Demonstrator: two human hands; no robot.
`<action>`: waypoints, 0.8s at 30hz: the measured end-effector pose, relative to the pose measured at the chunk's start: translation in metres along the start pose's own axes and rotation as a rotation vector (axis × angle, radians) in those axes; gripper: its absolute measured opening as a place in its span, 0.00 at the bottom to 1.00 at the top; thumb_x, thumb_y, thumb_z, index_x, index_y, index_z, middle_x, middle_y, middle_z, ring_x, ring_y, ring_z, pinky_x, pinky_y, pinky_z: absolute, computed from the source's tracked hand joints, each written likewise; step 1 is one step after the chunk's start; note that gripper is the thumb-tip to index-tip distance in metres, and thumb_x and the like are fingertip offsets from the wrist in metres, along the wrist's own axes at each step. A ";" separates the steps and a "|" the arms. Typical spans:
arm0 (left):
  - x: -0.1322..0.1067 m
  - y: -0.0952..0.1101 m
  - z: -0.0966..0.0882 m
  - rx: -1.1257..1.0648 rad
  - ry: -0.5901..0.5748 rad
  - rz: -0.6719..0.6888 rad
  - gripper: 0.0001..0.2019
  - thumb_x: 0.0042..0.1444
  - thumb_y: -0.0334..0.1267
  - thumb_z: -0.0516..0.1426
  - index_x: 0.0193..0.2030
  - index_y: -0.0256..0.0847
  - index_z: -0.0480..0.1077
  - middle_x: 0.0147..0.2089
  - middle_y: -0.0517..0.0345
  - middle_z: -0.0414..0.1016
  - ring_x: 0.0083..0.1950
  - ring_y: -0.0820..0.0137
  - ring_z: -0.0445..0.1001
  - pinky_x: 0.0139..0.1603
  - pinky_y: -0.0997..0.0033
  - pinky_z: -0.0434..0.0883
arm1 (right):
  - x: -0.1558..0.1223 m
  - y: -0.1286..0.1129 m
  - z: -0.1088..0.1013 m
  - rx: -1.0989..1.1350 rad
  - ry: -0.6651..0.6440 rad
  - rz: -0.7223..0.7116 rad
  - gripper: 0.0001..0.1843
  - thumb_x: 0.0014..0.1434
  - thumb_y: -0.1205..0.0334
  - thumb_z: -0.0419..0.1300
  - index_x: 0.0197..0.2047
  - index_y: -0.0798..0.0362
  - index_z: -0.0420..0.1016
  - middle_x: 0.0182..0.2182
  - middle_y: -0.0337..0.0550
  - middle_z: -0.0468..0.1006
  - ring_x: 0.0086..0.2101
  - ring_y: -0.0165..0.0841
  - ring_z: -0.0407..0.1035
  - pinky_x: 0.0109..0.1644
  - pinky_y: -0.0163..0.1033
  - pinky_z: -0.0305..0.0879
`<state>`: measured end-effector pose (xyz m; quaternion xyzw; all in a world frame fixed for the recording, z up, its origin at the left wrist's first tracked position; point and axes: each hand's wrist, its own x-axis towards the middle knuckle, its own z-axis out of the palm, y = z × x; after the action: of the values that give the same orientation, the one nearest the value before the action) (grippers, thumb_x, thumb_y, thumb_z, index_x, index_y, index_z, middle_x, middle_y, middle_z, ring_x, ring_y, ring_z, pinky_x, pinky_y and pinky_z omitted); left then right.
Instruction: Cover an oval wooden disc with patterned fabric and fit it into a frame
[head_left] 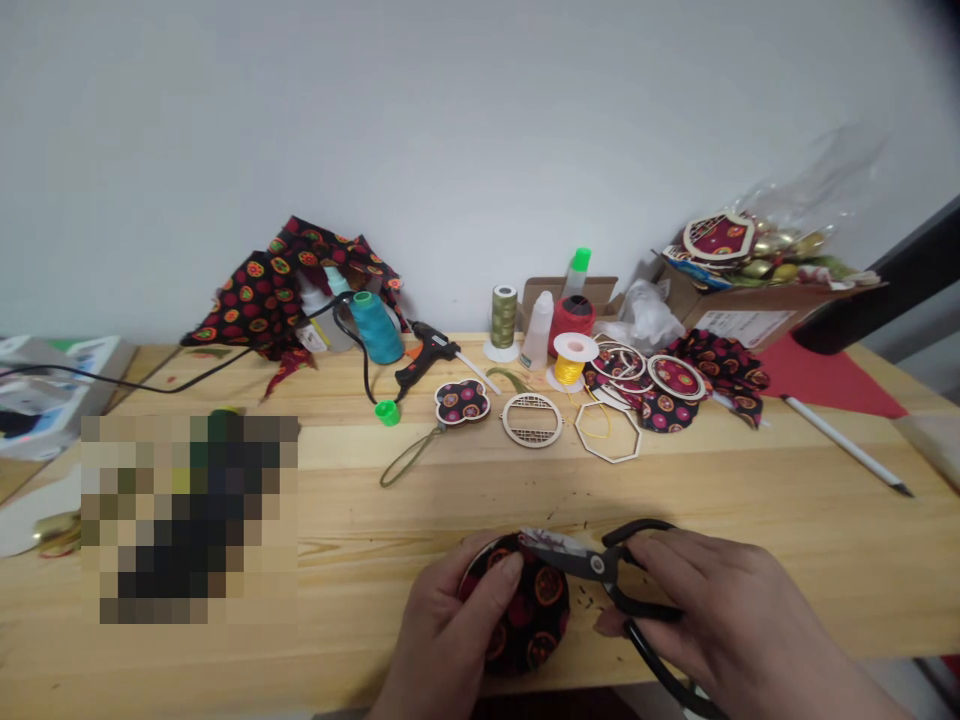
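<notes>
My left hand (457, 625) grips a round piece covered in dark patterned fabric (525, 610) at the table's near edge, thumb lying across its top. My right hand (720, 620) is closed on black scissors (622, 590), whose blades point left and meet the upper edge of the fabric piece, where a pale strip shows. Small dark fabric snippets lie on the wood around the blades.
On the wooden table (750, 480): a glue gun (427, 355), thread spools (504, 315), a teal cone (375, 325), glue bottles (537, 330), wooden frames (532, 418), a hexagon frame (608, 432), patterned fabric (285, 280), a cardboard box (750, 300), a pencil (847, 445). A pixelated patch covers the left.
</notes>
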<state>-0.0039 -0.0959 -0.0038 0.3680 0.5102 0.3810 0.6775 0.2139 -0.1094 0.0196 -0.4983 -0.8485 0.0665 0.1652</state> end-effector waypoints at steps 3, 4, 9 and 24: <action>0.001 0.000 0.000 0.026 -0.001 0.050 0.12 0.50 0.44 0.60 0.36 0.40 0.78 0.36 0.53 0.80 0.40 0.61 0.75 0.40 0.68 0.71 | 0.000 -0.001 0.001 0.000 -0.002 0.004 0.09 0.57 0.54 0.57 0.31 0.51 0.67 0.23 0.37 0.74 0.23 0.31 0.70 0.23 0.33 0.59; 0.001 0.000 0.000 0.041 -0.001 0.066 0.12 0.50 0.44 0.59 0.36 0.40 0.78 0.36 0.53 0.80 0.41 0.61 0.75 0.41 0.68 0.71 | 0.000 -0.002 0.001 0.002 -0.005 0.011 0.10 0.57 0.54 0.58 0.30 0.51 0.67 0.23 0.37 0.74 0.23 0.31 0.70 0.23 0.33 0.59; 0.002 -0.002 -0.001 0.108 0.004 0.137 0.11 0.52 0.43 0.58 0.37 0.41 0.77 0.37 0.54 0.79 0.40 0.63 0.74 0.43 0.70 0.70 | -0.001 -0.002 0.002 0.001 -0.008 0.042 0.09 0.54 0.55 0.61 0.31 0.51 0.68 0.23 0.37 0.75 0.23 0.31 0.70 0.23 0.34 0.58; 0.001 -0.002 0.001 -0.200 -0.036 -0.047 0.11 0.50 0.43 0.61 0.38 0.40 0.78 0.33 0.55 0.80 0.38 0.65 0.76 0.40 0.69 0.72 | -0.001 -0.006 0.008 0.078 0.029 0.039 0.06 0.52 0.63 0.61 0.30 0.51 0.66 0.23 0.35 0.73 0.22 0.30 0.69 0.22 0.32 0.57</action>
<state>-0.0021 -0.0963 -0.0053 0.2933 0.4659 0.4074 0.7287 0.2072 -0.1129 0.0136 -0.5088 -0.8329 0.0957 0.1953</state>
